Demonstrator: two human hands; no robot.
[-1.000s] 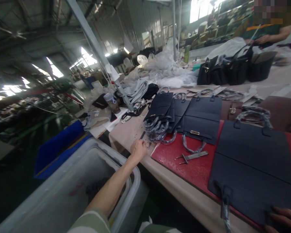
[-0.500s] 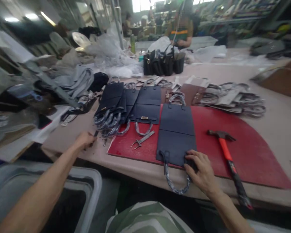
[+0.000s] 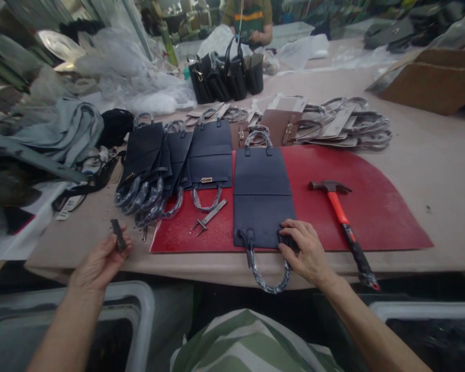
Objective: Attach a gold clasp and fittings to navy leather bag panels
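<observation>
My left hand (image 3: 101,261) hovers at the table's near edge with its fingers pinched on a small dark metal strip (image 3: 118,235). My right hand (image 3: 306,250) presses down on the near right corner of a flat navy bag panel (image 3: 261,194), beside its wrapped handle (image 3: 265,274) that hangs over the edge. The panel lies on a red cutting mat (image 3: 356,212). A metal two-pronged tool (image 3: 209,214) rests on the mat between my hands.
A hammer with an orange handle (image 3: 343,219) lies on the mat right of my right hand. More navy panels (image 3: 166,160) are fanned at the left, finished black bags (image 3: 227,75) stand at the back. Another person (image 3: 250,18) works across the table. Grey bins (image 3: 132,315) sit below the edge.
My left hand has lifted off the table with the small dark strip pinched in its fingers. My view has swung right and down. My right hand stays on the navy panel.
</observation>
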